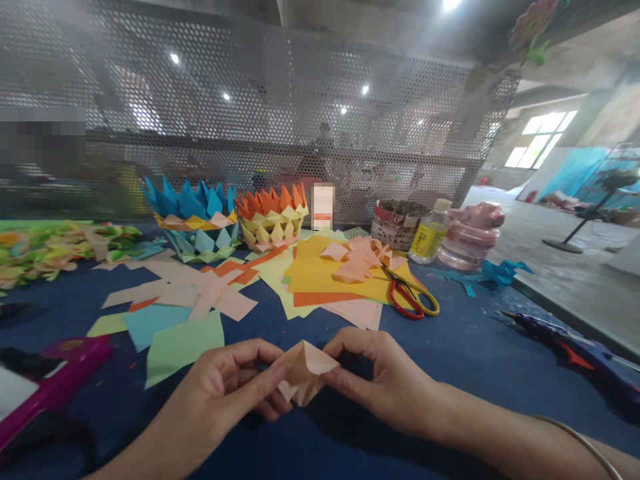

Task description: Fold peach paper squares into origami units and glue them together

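Low in the middle of the head view, a small piece of folded peach paper (303, 375) is held up over the dark blue table, its folds partly spread. My left hand (225, 383) pinches its left side between thumb and fingers. On the opposite corner, the thumb and forefinger of my right hand (383, 373) are closed. Beyond my hands, several folded peach pieces (357, 257) rest on a stack of yellow and orange sheets (320, 267). Scissors (413, 297) with one red and one yellow handle lie at the stack's right edge.
Two folded-paper baskets, blue-topped (200, 220) and orange-topped (273, 217), stand at the back. Cut paper strips (200, 287) spread left. A glue gun (575, 353) lies right, a magenta tool (65, 373) left. A yellow-labelled bottle (430, 233) and pink jug (470, 237) stand beside a woven basket (397, 223).
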A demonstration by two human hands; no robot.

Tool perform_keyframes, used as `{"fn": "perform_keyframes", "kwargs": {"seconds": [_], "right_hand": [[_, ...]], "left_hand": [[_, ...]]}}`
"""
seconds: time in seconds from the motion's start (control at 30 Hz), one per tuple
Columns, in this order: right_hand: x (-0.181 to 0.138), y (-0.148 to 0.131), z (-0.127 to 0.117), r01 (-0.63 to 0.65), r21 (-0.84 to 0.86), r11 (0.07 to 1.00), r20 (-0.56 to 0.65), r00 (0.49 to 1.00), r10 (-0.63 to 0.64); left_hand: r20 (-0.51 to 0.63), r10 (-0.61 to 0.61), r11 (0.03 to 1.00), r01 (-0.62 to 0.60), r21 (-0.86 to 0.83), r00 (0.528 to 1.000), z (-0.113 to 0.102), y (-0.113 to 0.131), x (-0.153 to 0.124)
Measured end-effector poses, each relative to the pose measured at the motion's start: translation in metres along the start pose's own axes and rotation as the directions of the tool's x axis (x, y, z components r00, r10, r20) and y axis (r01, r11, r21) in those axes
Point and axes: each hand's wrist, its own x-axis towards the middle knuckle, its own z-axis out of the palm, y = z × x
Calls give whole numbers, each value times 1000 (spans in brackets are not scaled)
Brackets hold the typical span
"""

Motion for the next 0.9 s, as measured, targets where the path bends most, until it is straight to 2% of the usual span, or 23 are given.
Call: {"fn": "perform_keyframes", "kwargs": {"seconds": [0.17,0.33,0.53,0.73,0.8,0.9], "right_hand": [[-1,1,1,109,-63,992,-66,991,-113],[-2,0,0,116,-58,991,-70,990,-120],[-1,-3,2,7,38,999,-69,998,-5],[-2,-2,6,-109,155,982,-38,993,116],[-3,-4,4,-120,173,978,-1,993,122],[-7,-11,-1,-97,193,976,31,995,93]], "left_hand": [[-32,21,999,-20,25,999,2,-3,-3],[-50,20,999,-18,42,999,2,-5,-2],[8,54,997,-55,58,998,-1,-16,4],[70,-32,995,25,96,997,2,-15,1],[25,-30,991,26,131,999,3,-12,0],[-100,89,962,-59,267,991,0,-10,0]]}}
